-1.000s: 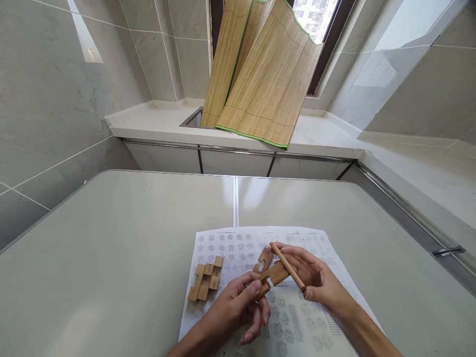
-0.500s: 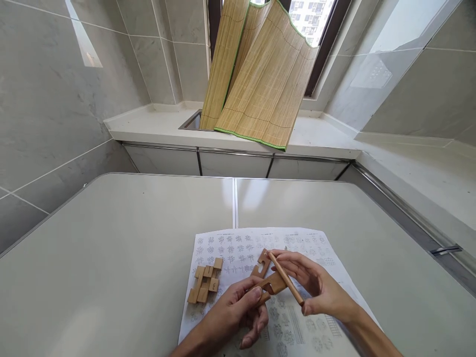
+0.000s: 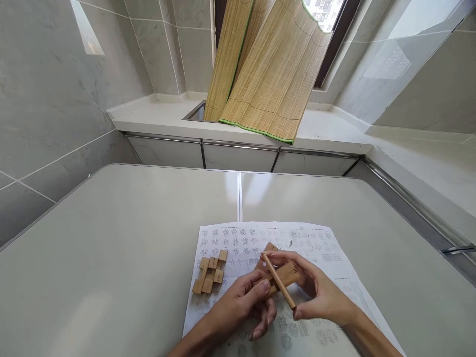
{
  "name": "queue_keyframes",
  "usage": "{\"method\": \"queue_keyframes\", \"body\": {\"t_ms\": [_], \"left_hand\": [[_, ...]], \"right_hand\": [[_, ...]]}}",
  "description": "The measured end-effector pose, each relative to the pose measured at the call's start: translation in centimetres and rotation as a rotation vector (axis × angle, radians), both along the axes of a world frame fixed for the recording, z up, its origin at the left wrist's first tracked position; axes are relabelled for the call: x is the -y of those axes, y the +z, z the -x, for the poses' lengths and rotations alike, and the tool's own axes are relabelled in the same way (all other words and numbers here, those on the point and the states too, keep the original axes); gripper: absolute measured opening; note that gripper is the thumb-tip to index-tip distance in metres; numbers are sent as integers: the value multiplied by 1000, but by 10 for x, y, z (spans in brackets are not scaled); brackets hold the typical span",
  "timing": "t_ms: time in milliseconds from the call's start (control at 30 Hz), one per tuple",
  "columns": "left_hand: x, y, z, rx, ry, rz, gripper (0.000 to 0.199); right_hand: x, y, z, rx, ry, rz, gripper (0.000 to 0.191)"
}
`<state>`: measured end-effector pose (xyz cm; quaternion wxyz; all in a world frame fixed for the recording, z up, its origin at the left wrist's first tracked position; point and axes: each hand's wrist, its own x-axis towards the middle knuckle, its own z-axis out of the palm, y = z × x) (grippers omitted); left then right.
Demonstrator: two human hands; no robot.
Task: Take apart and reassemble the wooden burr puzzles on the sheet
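My left hand (image 3: 247, 302) pinches a flat notched wooden puzzle piece (image 3: 288, 273) between thumb and fingers, above the paper. A slim wooden puzzle piece (image 3: 278, 281), seen edge-on, is gripped at its two ends by my right hand (image 3: 316, 287). It crosses in front of the notched piece, over its cut-out; whether the two touch I cannot tell. Behind the fingers another flat wooden piece (image 3: 271, 246) shows in part, mostly hidden. On the paper left of my hands lies a cluster of small wooden blocks (image 3: 209, 271).
A printed sheet (image 3: 230, 243) with rows of small diagrams lies under my hands on a pale glossy table (image 3: 141, 238). Beyond the table, a bamboo mat (image 3: 271, 79) hangs from the window over a sink (image 3: 195, 113) and ledge (image 3: 148, 115).
The slim piece in my right hand has shifted left along the notched piece, from its far end to over its cut-out. My view has tilted slightly.
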<state>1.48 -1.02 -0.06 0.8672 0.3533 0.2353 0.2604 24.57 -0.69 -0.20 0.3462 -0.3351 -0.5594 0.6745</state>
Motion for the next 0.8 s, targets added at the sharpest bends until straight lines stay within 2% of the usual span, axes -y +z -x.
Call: {"method": "queue_keyframes", "body": {"t_ms": [300, 533, 800], "left_hand": [[-1, -3, -1, 25, -17, -2, 52], [0, -3, -1, 26, -6, 14, 53], [-1, -4, 0, 26, -19, 29, 47]], "right_hand": [[2, 0, 2, -1, -16, -113, 76], [3, -4, 1, -3, -59, -130, 75], [1, -1, -1, 4, -12, -97, 76]]}}
